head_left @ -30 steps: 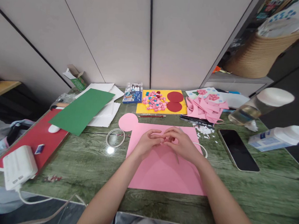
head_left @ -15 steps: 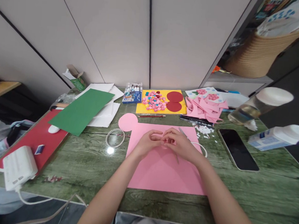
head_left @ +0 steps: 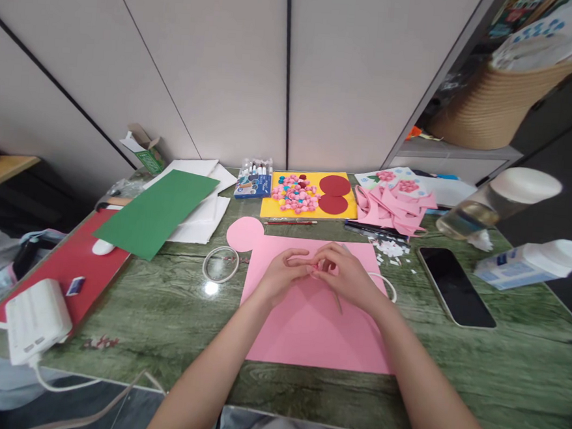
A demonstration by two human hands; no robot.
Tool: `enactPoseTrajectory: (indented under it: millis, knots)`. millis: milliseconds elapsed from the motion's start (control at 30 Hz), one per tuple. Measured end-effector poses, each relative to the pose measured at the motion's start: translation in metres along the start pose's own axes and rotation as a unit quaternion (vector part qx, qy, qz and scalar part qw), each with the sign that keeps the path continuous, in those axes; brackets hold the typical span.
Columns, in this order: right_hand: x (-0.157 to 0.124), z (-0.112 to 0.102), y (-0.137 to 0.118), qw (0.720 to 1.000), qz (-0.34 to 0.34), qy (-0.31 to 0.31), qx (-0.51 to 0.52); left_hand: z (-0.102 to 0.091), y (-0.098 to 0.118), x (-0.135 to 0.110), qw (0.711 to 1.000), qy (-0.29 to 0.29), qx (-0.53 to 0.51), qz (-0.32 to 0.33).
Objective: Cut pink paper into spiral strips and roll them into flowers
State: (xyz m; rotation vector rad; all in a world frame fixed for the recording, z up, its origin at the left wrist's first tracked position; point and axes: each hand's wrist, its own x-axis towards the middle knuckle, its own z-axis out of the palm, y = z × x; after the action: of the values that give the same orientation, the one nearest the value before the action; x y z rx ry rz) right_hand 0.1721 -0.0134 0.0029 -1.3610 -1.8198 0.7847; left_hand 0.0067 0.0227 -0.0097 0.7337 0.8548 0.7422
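Over a pink sheet of paper [head_left: 316, 337], my left hand [head_left: 284, 276] and my right hand [head_left: 347, 277] meet fingertip to fingertip. Both pinch a small pink paper piece [head_left: 315, 269], mostly covered by the fingers. Beneath my right hand lies what looks like a pair of scissors; a thin metal blade [head_left: 338, 303] and a white loop [head_left: 387, 285] show on either side of the hand. A pink paper circle [head_left: 244, 234] touches the sheet's upper left corner, with a white ring [head_left: 220, 264] just below it.
Behind the sheet, a yellow card [head_left: 351, 212] carries pink paper balls [head_left: 296, 194] and red circles [head_left: 334, 185]. Pink scraps [head_left: 397, 206], white bits [head_left: 391, 248] and a phone [head_left: 455, 285] are on the right. Left are green paper [head_left: 159, 212] and a white power bank [head_left: 38, 321].
My fingers have shifted slightly around the small pink paper piece, my right fingers curling a little closer. Everything else on the table stays where it was.
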Motion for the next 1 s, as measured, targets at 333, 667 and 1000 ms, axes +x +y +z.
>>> enactPoseTrajectory:
  millis: [333, 667, 1000]
  knots:
    - [0.0, -0.002, -0.001, 0.999, 0.029, 0.008, 0.017, -0.004, -0.002, 0.002, 0.998, 0.015, 0.034, 0.05]
    - [0.003, 0.004, 0.006, 0.995, 0.085, 0.02, 0.05, -0.001, -0.003, 0.0, 0.99, 0.04, 0.089, 0.105]
    - [0.003, 0.01, 0.008, 0.989, 0.118, 0.025, 0.08, 0.003, -0.004, -0.001, 0.987, 0.054, 0.098, 0.118]
